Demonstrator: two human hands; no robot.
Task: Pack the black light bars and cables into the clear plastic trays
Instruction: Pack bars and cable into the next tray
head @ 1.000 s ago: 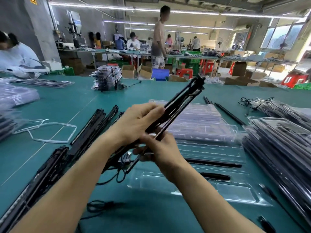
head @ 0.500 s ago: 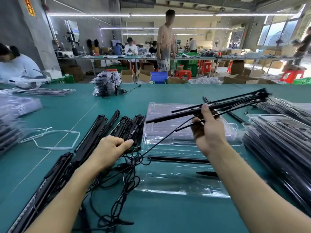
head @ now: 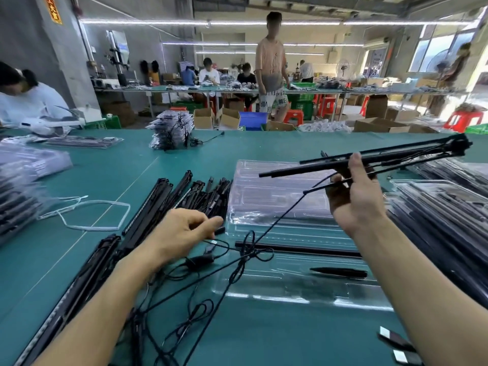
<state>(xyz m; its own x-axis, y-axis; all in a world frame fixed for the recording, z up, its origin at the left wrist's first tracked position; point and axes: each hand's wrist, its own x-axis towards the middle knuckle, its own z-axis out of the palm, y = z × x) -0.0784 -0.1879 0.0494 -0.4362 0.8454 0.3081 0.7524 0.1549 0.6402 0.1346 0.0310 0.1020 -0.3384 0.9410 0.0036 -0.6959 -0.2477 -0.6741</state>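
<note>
Gripping a bundle of light bars (head: pixel 369 161) near its middle, the right hand (head: pixel 353 199) holds it above the stacked clear trays (head: pixel 277 196). A cable (head: pixel 304 192) trails down to the table (head: pixel 92 175). The left hand (head: pixel 184 231), loosely curled and empty, hovers at the loose bars' (head: pixel 169 196) near ends. Filled trays (head: pixel 435 220) crowd the right edge, and bare green surface lies left.

Right hand (head: pixel 353 202) raised, fingers (head: pixel 355 167) gripping light bars (head: pixel 317 169); left hand (head: pixel 182 231) low, seemingly loosely curled.

black light bars (head: pixel 369 161) raised, cables (head: pixel 245 253) dangling over clear trays (head: pixel 277 196).
</note>
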